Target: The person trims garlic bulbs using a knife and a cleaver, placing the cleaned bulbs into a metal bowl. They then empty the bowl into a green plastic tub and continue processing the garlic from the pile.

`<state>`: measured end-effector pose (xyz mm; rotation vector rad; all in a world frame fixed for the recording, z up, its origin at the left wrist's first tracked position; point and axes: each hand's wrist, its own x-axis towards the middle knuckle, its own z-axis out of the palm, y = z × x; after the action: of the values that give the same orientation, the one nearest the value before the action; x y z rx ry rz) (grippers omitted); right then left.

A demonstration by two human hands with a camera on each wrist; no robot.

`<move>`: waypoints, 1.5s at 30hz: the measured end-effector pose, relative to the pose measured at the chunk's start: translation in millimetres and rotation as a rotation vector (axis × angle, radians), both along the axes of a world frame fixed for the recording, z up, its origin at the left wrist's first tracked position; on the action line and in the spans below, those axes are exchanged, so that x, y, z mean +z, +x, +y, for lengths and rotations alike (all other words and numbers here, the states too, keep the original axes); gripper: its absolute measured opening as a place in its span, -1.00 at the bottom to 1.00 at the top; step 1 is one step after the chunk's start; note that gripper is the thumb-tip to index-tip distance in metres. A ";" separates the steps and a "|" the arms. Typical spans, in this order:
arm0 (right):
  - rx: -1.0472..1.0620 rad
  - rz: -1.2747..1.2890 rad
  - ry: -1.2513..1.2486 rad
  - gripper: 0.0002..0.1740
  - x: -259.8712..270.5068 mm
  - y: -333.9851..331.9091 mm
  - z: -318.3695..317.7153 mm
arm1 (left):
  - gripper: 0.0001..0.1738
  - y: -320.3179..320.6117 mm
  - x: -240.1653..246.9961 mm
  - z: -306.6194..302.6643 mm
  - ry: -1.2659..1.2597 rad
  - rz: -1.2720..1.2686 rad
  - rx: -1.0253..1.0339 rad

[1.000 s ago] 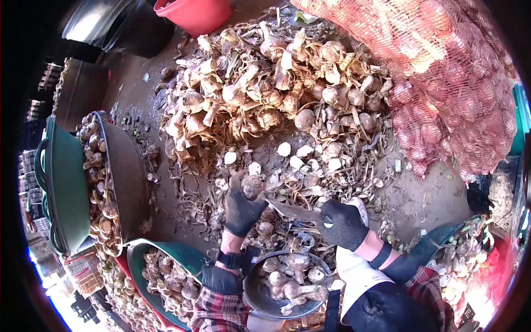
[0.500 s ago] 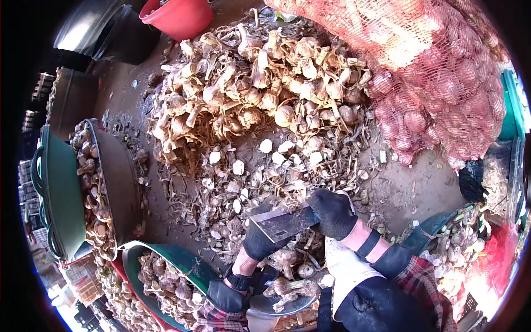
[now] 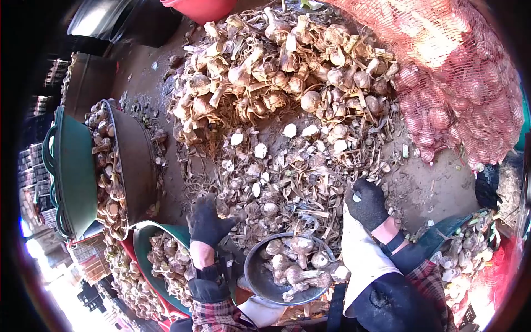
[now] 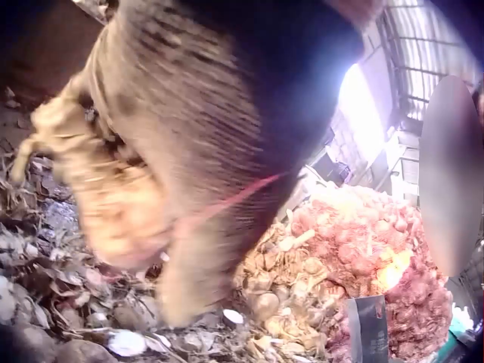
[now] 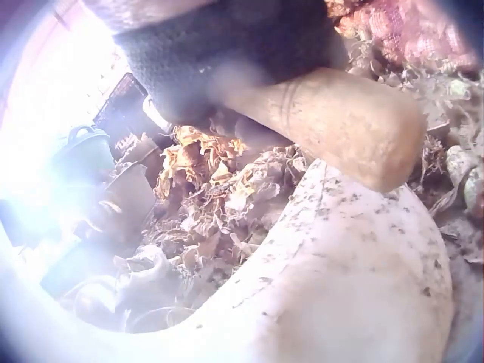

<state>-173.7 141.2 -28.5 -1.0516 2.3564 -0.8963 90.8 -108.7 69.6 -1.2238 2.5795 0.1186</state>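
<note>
My gloved left hand [image 3: 209, 222] is over the scraps, left of the grey bowl [image 3: 251, 276]. In the left wrist view its blurred fingers curl about a garlic bulb [image 4: 125, 212] with a stem stub; from the head view that bulb is hidden. My gloved right hand [image 3: 366, 206] is beside the white-covered knee [image 3: 362, 260], gripping a knife by its wooden handle [image 5: 355, 125]. Its broad grey blade [image 4: 368, 329] shows in the left wrist view. Several garlic bulbs [image 3: 301, 275] with stems lie in the bowl.
A heap of untrimmed garlic [image 3: 265, 83] lies ahead, with cut pieces and dry scraps [image 3: 287, 182] before it. Filled red mesh sacks [image 3: 442, 94] stand at right. Tubs of garlic, including a green tub [image 3: 145, 243] and a dark tub [image 3: 138, 166], line the left.
Earlier the knife blade met the garlic in my left hand and then crossed over that hand. Now the hands are apart, the left moved leftward and the right back beside the knee.
</note>
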 end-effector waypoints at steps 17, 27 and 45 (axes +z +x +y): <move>-0.009 -0.073 -0.010 -0.84 0.3 4.5 -7.6 | -0.53 6.6 -94.1 34.1 0.092 0.150 -0.324; -0.043 -0.124 -0.012 -0.78 6.0 2.7 -9.3 | -0.59 -25.9 -77.0 36.7 0.395 0.489 -0.148; 0.087 -0.198 -0.025 -0.82 27.2 14.7 -31.5 | -0.56 -23.8 -53.7 25.7 1.038 0.967 0.638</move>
<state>-159.1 109.6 -1.3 -1.0174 2.1263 -0.9534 66.9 -83.0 15.9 -1.5974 1.8745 2.2651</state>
